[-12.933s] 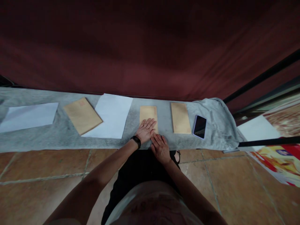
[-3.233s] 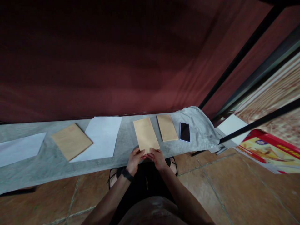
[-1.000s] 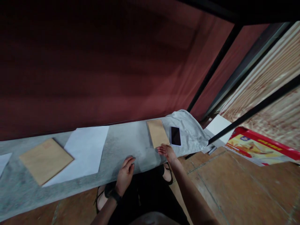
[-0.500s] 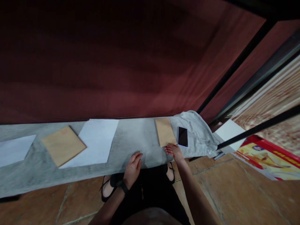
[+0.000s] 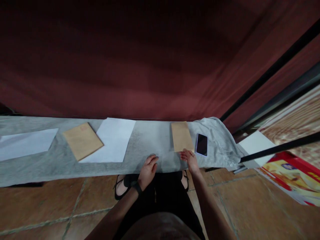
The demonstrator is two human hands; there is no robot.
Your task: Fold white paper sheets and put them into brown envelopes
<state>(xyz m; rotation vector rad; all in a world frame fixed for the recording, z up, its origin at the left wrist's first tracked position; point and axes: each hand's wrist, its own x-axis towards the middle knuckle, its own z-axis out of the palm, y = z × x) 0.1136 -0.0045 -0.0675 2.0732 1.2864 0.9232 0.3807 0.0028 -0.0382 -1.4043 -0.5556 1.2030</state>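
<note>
Under my right hand (image 5: 190, 160) lies a brown paper envelope (image 5: 182, 136), flat-looking and oblong. The fingers meet its near right corner, apparently pinching the edge; the exact grip is small and dim. My left hand (image 5: 148, 171), with a dark band at its wrist, hovers by the cloth's near edge, fingers loosely stretched and nothing in them. A phone (image 5: 202, 144) with a dark screen and pale rim lies just right of the envelope.
Grey cloth (image 5: 155, 133) covers the long narrow surface. To the left, a second brown envelope (image 5: 83, 140) partly overlaps a white sheet (image 5: 117, 136); another white sheet (image 5: 30, 143) lies farther left. A dark red curtain (image 5: 140, 83) hangs behind. Black bars (image 5: 270, 75) and a colourful box (image 5: 292, 173) stand right.
The view has shifted, so the sheets and envelopes sit farther right in the picture. My right hand remains at the envelope's near corner; my left hand stays empty.
</note>
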